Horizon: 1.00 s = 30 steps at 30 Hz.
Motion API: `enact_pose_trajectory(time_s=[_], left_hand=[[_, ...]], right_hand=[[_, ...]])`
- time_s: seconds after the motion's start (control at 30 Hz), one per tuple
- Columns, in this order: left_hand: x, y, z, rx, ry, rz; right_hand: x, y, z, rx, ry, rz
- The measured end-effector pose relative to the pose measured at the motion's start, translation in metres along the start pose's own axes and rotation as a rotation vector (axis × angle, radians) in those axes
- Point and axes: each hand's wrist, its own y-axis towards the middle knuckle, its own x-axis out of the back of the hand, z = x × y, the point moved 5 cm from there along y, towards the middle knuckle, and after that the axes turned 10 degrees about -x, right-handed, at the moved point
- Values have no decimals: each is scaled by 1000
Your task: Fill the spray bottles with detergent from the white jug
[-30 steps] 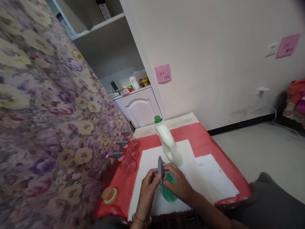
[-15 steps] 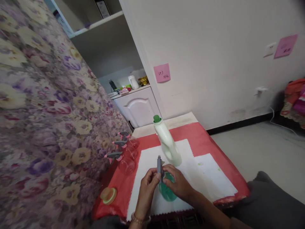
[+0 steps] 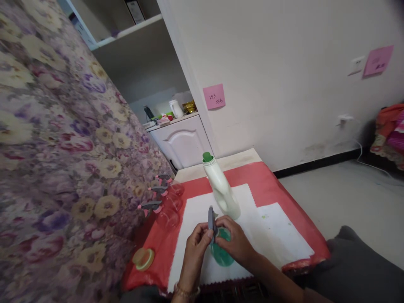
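Note:
A small clear spray bottle [image 3: 221, 254] filled with green liquid stands on a white cloth [image 3: 195, 219] near the table's front edge. Its grey spray head [image 3: 211, 219] sticks up between my hands. My left hand [image 3: 195, 248] pinches the grey head from the left. My right hand [image 3: 236, 244] wraps round the bottle's neck and shoulder from the right. Just behind them stands a tall white detergent bottle [image 3: 221, 189] with a green open spout.
A red cover lies over the low table [image 3: 277, 185]. Three empty clear spray bottles [image 3: 168, 204] with grey-pink heads stand at its left edge, beside a floral fabric surface [image 3: 63, 147]. An orange-green cap [image 3: 143, 258] lies front left. A white cabinet [image 3: 183, 141] stands behind.
Both hands stay on the green spray bottle with hardly any shift. The view has drifted slightly.

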Motion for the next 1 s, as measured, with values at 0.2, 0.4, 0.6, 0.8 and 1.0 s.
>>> enact_pose_trajectory(time_s=[0.2,0.4,0.6,0.8,1.0], left_hand=[[2,0,3,5,13,-15],[2,-1,2,8,18,-16],[1,0,1,14,12,-17],[3,-1,6,5,10,-9],[2,-2,6,-6,4,-39]], right_hand=[[-1,0,3,34,-8,83],[-3,-2,-2,-2,-36,-36],[-3,-3,-2,32,-50,-16],[-2,-2,-2,22,-88,6],[-7,-6,-8,-2,-116,-19]])
